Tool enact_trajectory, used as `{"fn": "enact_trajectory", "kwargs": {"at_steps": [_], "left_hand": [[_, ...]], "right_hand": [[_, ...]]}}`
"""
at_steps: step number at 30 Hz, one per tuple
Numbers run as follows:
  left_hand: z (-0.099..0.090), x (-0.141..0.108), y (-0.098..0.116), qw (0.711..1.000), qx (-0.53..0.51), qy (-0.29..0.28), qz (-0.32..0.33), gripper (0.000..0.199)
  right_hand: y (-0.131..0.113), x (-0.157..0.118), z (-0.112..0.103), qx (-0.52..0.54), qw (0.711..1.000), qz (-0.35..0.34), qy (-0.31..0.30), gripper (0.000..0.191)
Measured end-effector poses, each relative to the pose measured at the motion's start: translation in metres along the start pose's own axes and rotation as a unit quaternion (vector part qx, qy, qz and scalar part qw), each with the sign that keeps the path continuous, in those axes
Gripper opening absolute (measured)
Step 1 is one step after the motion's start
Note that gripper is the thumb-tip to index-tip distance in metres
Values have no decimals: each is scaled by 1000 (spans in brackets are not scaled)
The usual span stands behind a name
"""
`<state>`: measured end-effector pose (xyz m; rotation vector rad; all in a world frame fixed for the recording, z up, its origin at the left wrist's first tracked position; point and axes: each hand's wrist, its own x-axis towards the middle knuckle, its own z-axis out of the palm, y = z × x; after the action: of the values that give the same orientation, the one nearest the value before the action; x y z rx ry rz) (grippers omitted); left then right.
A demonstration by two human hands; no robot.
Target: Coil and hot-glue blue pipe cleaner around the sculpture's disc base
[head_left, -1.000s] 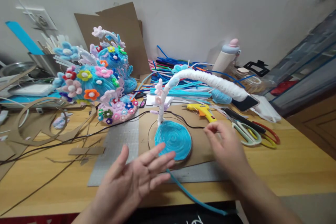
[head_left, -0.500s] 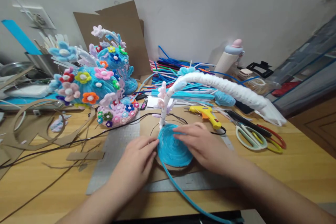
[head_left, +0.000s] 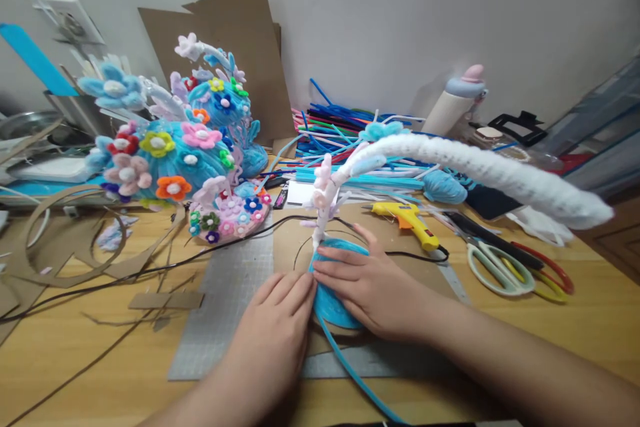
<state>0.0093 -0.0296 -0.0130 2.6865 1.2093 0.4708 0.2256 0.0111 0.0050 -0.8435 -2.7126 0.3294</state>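
A round disc (head_left: 333, 310) covered in coiled blue chenille stem lies on a cardboard base in front of me. My right hand (head_left: 373, 287) lies flat across the disc with fingers stretched out, hiding much of the coil. My left hand (head_left: 280, 317) is at the disc's left edge, its fingers bent and pressed together on the coil's outer strand; the fingertips are partly hidden. The loose blue chenille stem (head_left: 353, 377) trails from there toward the table's front edge. Behind the disc rises a white fuzzy arched stem (head_left: 480, 167) with small pink flowers near its foot.
A yellow glue gun (head_left: 407, 221) and pale green scissors (head_left: 500, 267) lie to the right. Flower-covered blue craft pieces (head_left: 193, 163) stand at the left. Cardboard rings (head_left: 30, 260) lie far left. Behind, chenille stems (head_left: 350, 120) are heaped near a bottle (head_left: 453, 103).
My right hand has slid left across the disc, covering more of it, and its fingertips now meet my left hand. The view has shifted slightly, and the white arch's far end looks swung toward me.
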Motion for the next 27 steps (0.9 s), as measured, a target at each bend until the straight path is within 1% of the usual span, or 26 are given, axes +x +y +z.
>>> {"fn": "enact_trajectory", "kwargs": {"at_steps": [7,11,13,17,19,23,27], "left_hand": [[-1,-1,2,1000,8,-15,-10,50],[-3,-1,2,999,-40,-6,-32,49],[-2,-3,-1,995,-84,13,-53,47],[2,-7,-8,975,-162,74,-130,42],[4,-8,-9,968,-184,82,-152,43],[4,-7,-6,968,-190,67,-150,47],[0,-3,-1,980,-160,53,-107,51]], "right_hand": [[-2,4,0,-10,1000,-10,-10,37],[-2,4,0,-10,1000,-11,-16,35],[-2,4,0,-10,1000,-10,-23,36],[-3,3,-3,-11,999,-5,-40,40],[-3,3,-3,-13,999,-2,-43,40],[-3,3,-3,-16,999,-3,-45,40],[-2,3,0,-3,999,-7,-31,37]]}}
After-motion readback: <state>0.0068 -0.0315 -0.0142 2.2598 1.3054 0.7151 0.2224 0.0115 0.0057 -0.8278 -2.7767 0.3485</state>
